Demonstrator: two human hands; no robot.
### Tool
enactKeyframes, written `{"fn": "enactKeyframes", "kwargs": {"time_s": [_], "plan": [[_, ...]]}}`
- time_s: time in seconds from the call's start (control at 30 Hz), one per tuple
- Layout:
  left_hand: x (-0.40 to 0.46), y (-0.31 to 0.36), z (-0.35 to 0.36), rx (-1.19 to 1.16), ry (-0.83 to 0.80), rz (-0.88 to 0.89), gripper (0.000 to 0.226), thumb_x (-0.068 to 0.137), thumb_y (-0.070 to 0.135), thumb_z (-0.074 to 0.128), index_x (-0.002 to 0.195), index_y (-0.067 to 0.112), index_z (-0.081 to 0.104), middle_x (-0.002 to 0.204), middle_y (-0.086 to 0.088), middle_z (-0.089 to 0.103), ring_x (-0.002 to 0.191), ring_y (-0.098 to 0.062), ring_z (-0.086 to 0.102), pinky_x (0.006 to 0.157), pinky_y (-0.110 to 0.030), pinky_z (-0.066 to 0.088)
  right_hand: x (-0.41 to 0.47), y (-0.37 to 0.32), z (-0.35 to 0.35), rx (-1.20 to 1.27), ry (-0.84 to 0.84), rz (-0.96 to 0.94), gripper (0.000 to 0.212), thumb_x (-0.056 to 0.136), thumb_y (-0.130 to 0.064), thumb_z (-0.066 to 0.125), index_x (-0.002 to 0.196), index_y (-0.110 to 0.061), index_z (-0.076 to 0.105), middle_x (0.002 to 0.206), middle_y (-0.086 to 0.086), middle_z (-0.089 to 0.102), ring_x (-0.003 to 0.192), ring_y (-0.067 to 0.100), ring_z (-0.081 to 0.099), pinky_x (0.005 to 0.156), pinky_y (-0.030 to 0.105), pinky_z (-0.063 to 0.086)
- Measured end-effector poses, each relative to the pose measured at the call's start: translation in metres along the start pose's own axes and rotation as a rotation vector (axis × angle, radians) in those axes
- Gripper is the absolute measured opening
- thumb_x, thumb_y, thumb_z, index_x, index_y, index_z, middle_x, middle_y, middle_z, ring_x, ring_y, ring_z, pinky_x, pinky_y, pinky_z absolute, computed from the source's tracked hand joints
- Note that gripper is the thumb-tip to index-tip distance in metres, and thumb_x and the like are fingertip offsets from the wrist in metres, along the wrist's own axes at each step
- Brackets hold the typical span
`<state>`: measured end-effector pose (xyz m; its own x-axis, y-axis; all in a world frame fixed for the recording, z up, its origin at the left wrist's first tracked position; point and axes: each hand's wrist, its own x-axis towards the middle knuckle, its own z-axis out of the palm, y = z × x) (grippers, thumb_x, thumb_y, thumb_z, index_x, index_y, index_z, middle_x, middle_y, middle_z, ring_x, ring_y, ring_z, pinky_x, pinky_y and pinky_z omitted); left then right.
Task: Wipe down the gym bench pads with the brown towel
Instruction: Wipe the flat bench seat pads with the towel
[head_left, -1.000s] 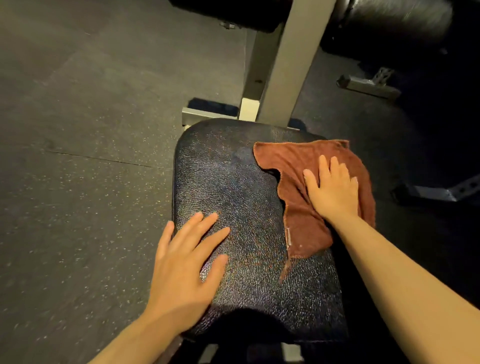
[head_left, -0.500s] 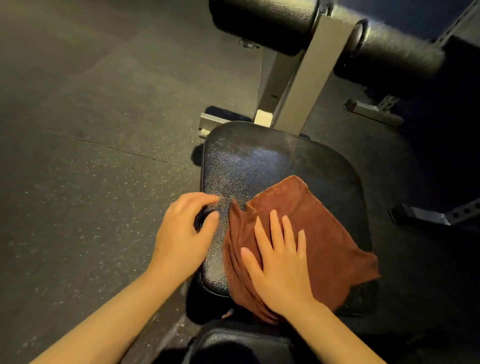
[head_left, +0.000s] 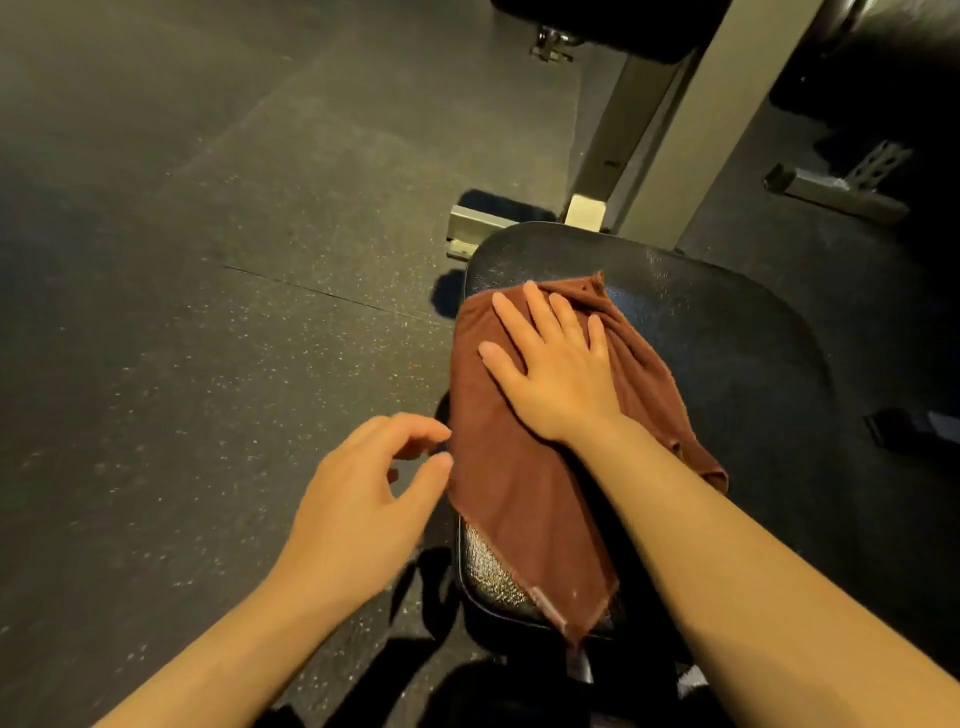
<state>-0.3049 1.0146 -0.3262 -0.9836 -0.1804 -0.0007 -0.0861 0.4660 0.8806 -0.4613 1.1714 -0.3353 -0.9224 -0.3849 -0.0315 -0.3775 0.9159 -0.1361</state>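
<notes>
a: what lies furthest left?

b: a dark rubber floor, flecked with pale specks, a thin seam running across it. just above it hovers the left hand, fingers loosely curled, holding nothing, its fingertips just beside the towel's edge.

a: and the towel?

b: the brown towel, soft and napped, drapes over the left side of the bench pad, one frayed corner hanging off the near edge. the right hand presses flat on it, fingers spread and straight.

a: the pad itself?

b: black, pebbled, glossy, with rounded corners. behind it rises a pale square metal post.
</notes>
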Motion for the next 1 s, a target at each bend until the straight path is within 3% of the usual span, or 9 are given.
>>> {"fn": "enactKeyframes", "kwargs": {"time_s": [0.2, 0.33, 0.43, 0.5, 0.57, 0.63, 0.73, 0.83, 1.0], "plan": [[0.011, -0.011, 0.027, -0.01, -0.107, -0.089, 0.032, 0.092, 0.049, 0.055, 0.121, 0.053, 0.042, 0.121, 0.03, 0.04, 0.107, 0.022, 0.039, 0.093, -0.024, 0.041, 0.07, 0.031, -0.011, -0.023, 0.046, 0.079, 0.06, 0.099, -0.064, 0.022, 0.155, -0.042, 0.014, 0.166, -0.007, 0.003, 0.152, 0.018, 0.002, 0.121, 0.05, -0.002], [0.008, -0.015, 0.05, -0.054, -0.021, -0.071, 0.041, 0.08, 0.057, 0.048, 0.119, 0.06, 0.038, 0.131, 0.031, 0.036, 0.124, 0.016, 0.034, 0.103, -0.014, 0.03, 0.091, 0.068, -0.019, -0.023, 0.042, 0.041, 0.061, 0.099, -0.064, 0.023, 0.155, -0.04, 0.017, 0.166, -0.007, 0.007, 0.152, 0.018, 0.004, 0.121, 0.048, -0.002], [0.009, -0.011, 0.065, -0.077, 0.033, -0.075, 0.044, 0.078, 0.064, 0.036, 0.122, 0.068, 0.034, 0.136, 0.042, 0.021, 0.127, 0.022, 0.025, 0.099, 0.0, 0.017, 0.088, 0.097, -0.023, -0.028, 0.064, 0.094, 0.063, 0.099, -0.065, 0.021, 0.156, -0.037, 0.016, 0.166, -0.005, 0.008, 0.152, 0.02, 0.006, 0.121, 0.047, -0.001], [0.016, -0.008, 0.072, -0.075, 0.06, -0.08, 0.044, 0.077, 0.066, 0.033, 0.12, 0.075, 0.031, 0.131, 0.04, 0.021, 0.125, 0.019, 0.026, 0.106, -0.012, 0.021, 0.08, 0.119, -0.025, -0.037, 0.065, 0.14, 0.064, 0.099, -0.065, 0.02, 0.156, -0.035, 0.016, 0.166, -0.002, 0.009, 0.152, 0.021, 0.008, 0.122, 0.047, 0.002], [0.023, -0.006, 0.076, -0.04, 0.093, -0.057, 0.046, 0.08, 0.064, 0.033, 0.125, 0.069, 0.031, 0.129, 0.032, 0.027, 0.132, 0.007, 0.029, 0.115, -0.033, 0.025, 0.068, 0.144, -0.028, -0.036, 0.078, 0.194, 0.065, 0.1, -0.063, 0.022, 0.156, -0.033, 0.018, 0.165, 0.0, 0.011, 0.151, 0.023, 0.01, 0.122, 0.048, 0.004], [0.026, -0.004, 0.075, -0.014, 0.117, -0.036, 0.053, 0.083, 0.061, 0.034, 0.136, 0.056, 0.032, 0.131, 0.028, 0.03, 0.133, -0.002, 0.033, 0.115, -0.042, 0.027, 0.05, 0.171, -0.03, -0.032, 0.106, 0.251, 0.064, 0.1, -0.06, 0.026, 0.156, -0.03, 0.021, 0.164, 0.003, 0.016, 0.15, 0.024, 0.014, 0.121, 0.049, 0.008], [0.027, -0.006, 0.075, -0.012, 0.128, -0.027, 0.063, 0.085, 0.059, 0.036, 0.145, 0.039, 0.037, 0.127, 0.027, 0.03, 0.123, 0.004, 0.035, 0.106, -0.03, 0.029, 0.017, 0.201, -0.03, -0.027, 0.12, 0.339, 0.063, 0.101, -0.056, 0.029, 0.156, -0.025, 0.025, 0.163, 0.007, 0.021, 0.149, 0.026, 0.018, 0.119, 0.052, 0.013], [0.03, -0.003, 0.076, -0.03, 0.12, -0.034, 0.061, 0.089, 0.048, 0.044, 0.147, 0.029, 0.039, 0.133, 0.016, 0.032, 0.118, 0.011, 0.032, 0.097, -0.013, 0.024, -0.024, 0.213, -0.028, -0.01, 0.126, 0.444, 0.063, 0.101, -0.054, 0.029, 0.155, -0.023, 0.025, 0.163, 0.008, 0.021, 0.149, 0.027, 0.018, 0.119, 0.052, 0.014], [0.024, 0.001, 0.072, -0.019, 0.117, -0.033, 0.05, 0.097, 0.024, 0.059, 0.144, 0.025, 0.043, 0.137, 0.005, 0.038, 0.118, 0.006, 0.034, 0.101, -0.022, 0.027, -0.094, 0.191, -0.019, 0.067, 0.141, 0.628, 0.064, 0.1, -0.05, 0.028, 0.156, -0.02, 0.023, 0.164, 0.009, 0.017, 0.15, 0.03, 0.013, 0.119, 0.051, 0.019]]}}
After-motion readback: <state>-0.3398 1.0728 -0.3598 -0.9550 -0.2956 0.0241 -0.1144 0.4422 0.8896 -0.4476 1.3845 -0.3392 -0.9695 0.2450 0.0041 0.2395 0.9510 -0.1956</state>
